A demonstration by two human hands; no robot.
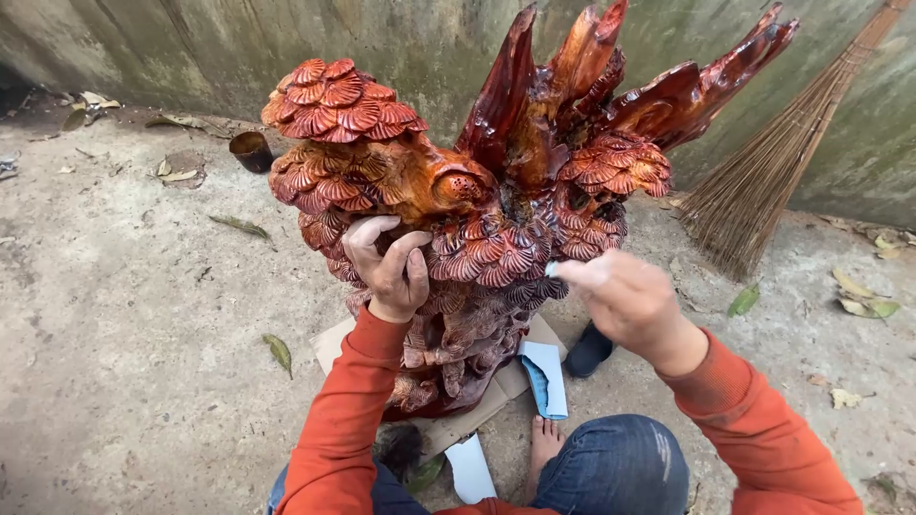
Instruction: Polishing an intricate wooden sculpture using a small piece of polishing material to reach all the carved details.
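red wood carving point(477, 210) stood on cardboard sheet point(477, 405) on floor | left hand point(389, 267) grip closed on carved cluster | right hand point(625, 296) grip pinched on small blue-white piece point(551, 269), pressed to carving | broom point(763, 181) leant on wall

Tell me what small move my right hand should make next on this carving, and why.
Probably a short rubbing stroke along the scalloped ridges under your right hand, which presses what looks like a small pale piece against the red wooden carving. Your left hand already grips the carving to steady it, and spare pale sheets lie below.
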